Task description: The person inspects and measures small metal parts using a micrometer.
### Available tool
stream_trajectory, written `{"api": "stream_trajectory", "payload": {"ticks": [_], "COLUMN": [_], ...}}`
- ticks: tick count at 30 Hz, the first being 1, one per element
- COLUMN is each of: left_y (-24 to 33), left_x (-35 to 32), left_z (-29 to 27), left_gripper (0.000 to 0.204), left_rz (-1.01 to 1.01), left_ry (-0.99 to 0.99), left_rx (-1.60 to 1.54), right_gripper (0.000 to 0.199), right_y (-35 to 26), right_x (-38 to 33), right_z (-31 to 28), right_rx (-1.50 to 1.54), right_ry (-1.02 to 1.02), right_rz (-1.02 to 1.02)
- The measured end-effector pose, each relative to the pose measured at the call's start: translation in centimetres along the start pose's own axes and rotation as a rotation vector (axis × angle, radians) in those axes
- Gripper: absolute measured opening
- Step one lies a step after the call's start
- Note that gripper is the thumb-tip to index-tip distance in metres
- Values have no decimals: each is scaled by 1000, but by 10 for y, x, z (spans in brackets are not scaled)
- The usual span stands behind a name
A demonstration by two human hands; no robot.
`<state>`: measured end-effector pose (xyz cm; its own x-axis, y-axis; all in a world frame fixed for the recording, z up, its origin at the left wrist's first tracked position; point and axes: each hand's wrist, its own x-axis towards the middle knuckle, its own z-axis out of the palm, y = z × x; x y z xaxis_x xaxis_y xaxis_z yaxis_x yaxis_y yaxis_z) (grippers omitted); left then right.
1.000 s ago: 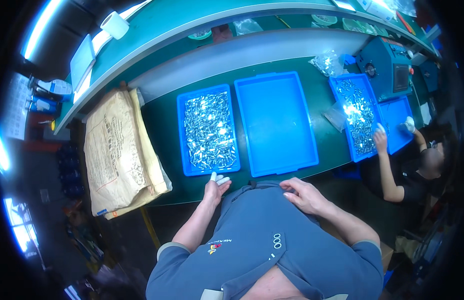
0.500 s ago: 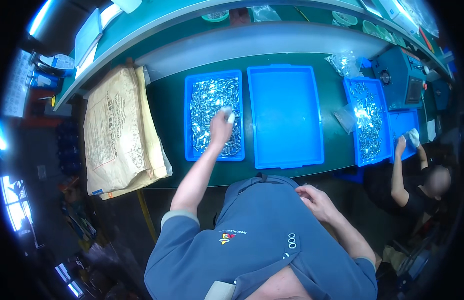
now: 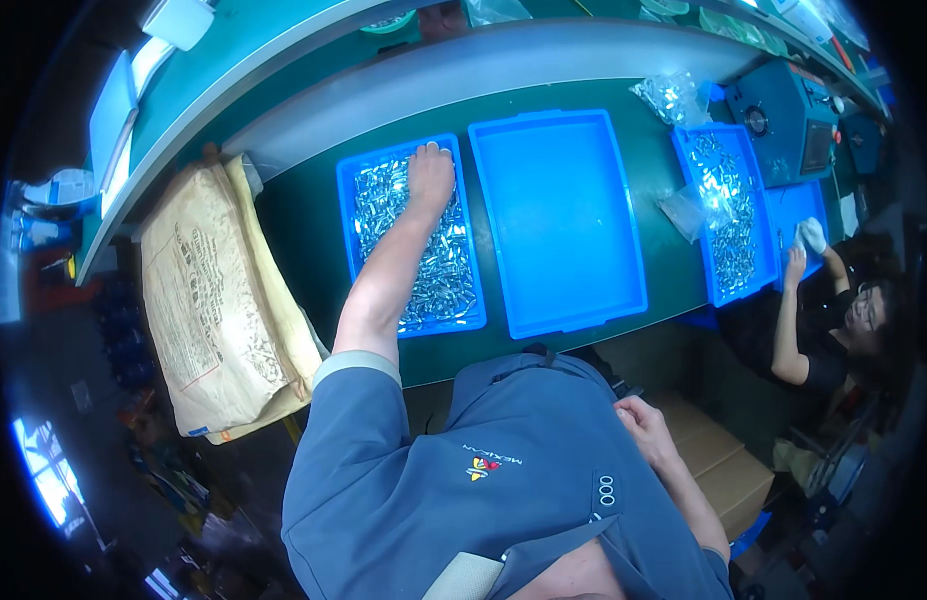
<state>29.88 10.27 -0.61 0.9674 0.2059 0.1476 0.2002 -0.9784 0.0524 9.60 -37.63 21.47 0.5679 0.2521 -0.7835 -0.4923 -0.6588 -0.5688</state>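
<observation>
My left hand (image 3: 429, 178) reaches far into a blue tray (image 3: 348, 220) filled with small shiny metal parts (image 3: 443, 270); its palm lies flat on the parts near the tray's far edge, fingers spread. My right hand (image 3: 643, 425) rests low against my grey-blue shirt, fingers loosely curled, with nothing visible in it. An empty blue tray (image 3: 558, 215) sits just right of the filled one on the green bench (image 3: 303, 240).
A big tan paper sack (image 3: 218, 300) lies at the bench's left end. To the right, another person's hands (image 3: 803, 245) work at a third blue tray (image 3: 728, 215) of metal parts beside a blue machine (image 3: 788, 120). A cardboard box (image 3: 728, 470) stands below.
My left arm has stretched forward from the bench's near edge deep into the tray of parts. My right hand dropped from the bench edge to my side.
</observation>
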Motion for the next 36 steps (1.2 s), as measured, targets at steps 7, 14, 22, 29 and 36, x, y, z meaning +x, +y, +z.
{"api": "stream_trajectory", "payload": {"ticks": [7,14,22,29,36], "left_y": [-4,-24,-27,23,112], "left_x": [14,28,-5,-68,-126], "left_z": [-6,-12,-49,-88,-153], "left_gripper": [18,15,9,22,21], "left_rz": [-4,229,274,-614,-447], "left_ry": [-209,-398,64,-130,-360], "left_rx": [115,189,-168,-1741,-2032], "right_gripper": [25,26,23,17,15], "right_y": [9,15,17,18,-57], "right_x": [-4,-11,-9,4,79], "right_z": [2,6,16,-2,17], "right_rx": [-26,-23,163,267,425], "right_ry": [-3,43,171,9,45], "right_rz": [-20,-57,-196,-164,-495]}}
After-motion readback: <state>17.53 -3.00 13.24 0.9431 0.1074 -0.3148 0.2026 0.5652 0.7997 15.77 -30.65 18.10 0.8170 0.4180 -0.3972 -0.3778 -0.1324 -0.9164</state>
